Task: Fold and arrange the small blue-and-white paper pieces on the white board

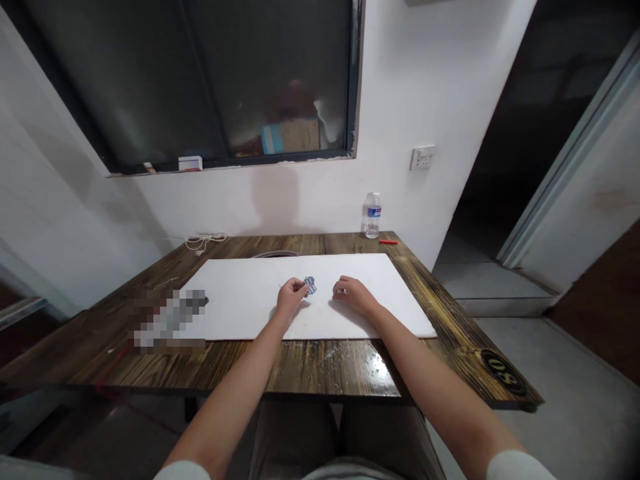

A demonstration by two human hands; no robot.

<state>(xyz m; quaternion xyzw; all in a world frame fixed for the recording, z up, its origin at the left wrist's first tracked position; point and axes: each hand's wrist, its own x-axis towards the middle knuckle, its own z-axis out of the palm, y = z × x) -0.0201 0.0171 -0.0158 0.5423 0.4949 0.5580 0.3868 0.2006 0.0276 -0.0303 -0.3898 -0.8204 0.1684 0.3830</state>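
Note:
My left hand (pixel 291 295) rests on a large white sheet (pixel 250 307) laid on a dark wooden table (pixel 325 367). Its fingers pinch a small blue-and-white object (pixel 311 285), too small to name. My right hand (pixel 350 293) lies a little to the right of it on the same sheet, fingers curled in loosely, thumb and forefinger close together. Whether anything is between them I cannot see. Both forearms reach in from the bottom of the view.
A clear water bottle (pixel 371 215) stands at the back right by the wall, a red pen (pixel 388 241) beside it. A white cable (pixel 205 241) lies at the back left. A blurred patch (pixel 167 320) covers something left of the sheet. A doorway opens on the right.

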